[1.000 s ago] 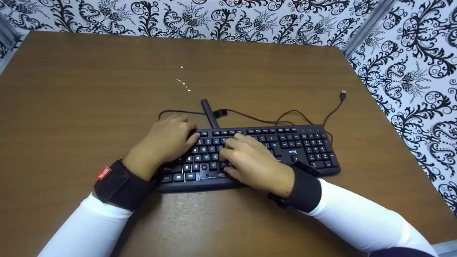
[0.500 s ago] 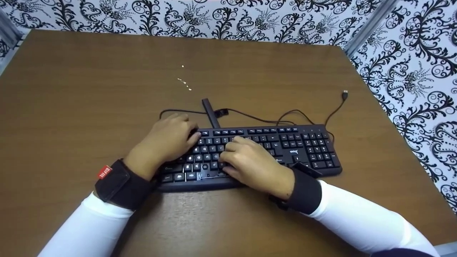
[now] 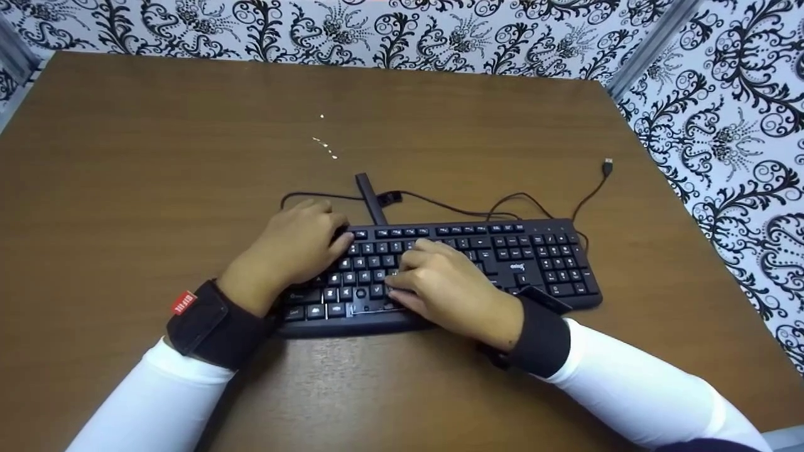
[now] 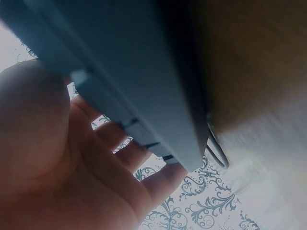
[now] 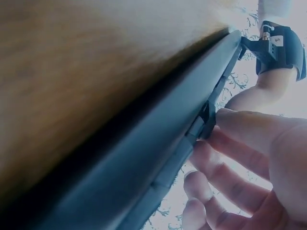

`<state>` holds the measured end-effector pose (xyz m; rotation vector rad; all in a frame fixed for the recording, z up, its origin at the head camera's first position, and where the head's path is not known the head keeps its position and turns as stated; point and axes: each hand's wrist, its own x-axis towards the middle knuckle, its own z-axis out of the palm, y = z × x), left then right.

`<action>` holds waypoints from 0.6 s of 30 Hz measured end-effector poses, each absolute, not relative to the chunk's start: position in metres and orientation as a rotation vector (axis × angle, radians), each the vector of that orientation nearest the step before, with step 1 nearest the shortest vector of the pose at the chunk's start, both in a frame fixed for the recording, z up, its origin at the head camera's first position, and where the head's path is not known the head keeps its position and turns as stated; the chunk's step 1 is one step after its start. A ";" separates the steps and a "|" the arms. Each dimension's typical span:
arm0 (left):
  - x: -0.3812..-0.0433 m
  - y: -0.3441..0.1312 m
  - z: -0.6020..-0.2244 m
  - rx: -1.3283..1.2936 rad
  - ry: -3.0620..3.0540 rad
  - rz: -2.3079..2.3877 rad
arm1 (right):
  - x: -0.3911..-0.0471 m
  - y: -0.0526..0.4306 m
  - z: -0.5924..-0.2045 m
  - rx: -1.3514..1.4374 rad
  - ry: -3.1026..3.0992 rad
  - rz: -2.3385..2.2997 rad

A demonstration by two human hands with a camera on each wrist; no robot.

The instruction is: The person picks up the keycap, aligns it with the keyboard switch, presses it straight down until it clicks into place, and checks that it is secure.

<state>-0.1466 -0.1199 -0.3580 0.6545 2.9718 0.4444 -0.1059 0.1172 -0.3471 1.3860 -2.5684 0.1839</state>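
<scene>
A black keyboard [image 3: 527, 263] lies on the wooden table, a round key seat showing bare near its lower left and an uncovered slot in its bottom row. My left hand [image 3: 292, 245] holds its upper left corner, thumb over the top keys; in the left wrist view, its fingers [image 4: 165, 184] reach the far corner, their tips partly hidden. Over the middle keys, my right hand [image 3: 443, 282] pinches a keycap [image 5: 208, 120], seen tilted between thumb and index finger in the right wrist view. Behind the keyboard rests a loose spacebar [image 3: 370, 198].
A small black piece [image 3: 389, 198] lies beside the spacebar. The thin black cable [image 3: 440, 206] runs behind the keyboard to a USB plug [image 3: 607, 166] at the right. Tiny pale specks [image 3: 325, 146] dot the table farther back. Patterned wallpaper [image 3: 465, 34] borders the table.
My right hand has shifted very slightly to the right, and its thumb and index finger have drawn closer together. The left hand and the keyboard hold still.
</scene>
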 end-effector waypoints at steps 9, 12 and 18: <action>-0.147 -0.120 -0.358 0.644 2.960 0.462 | -0.106 0.116 -0.347 1.373 -2.556 0.141; -0.147 -0.120 -0.358 0.631 2.957 0.465 | -0.106 0.116 -0.348 1.367 -2.569 0.143; -0.146 -0.119 -0.358 0.634 2.964 0.461 | -0.106 0.116 -0.348 1.369 -2.608 0.230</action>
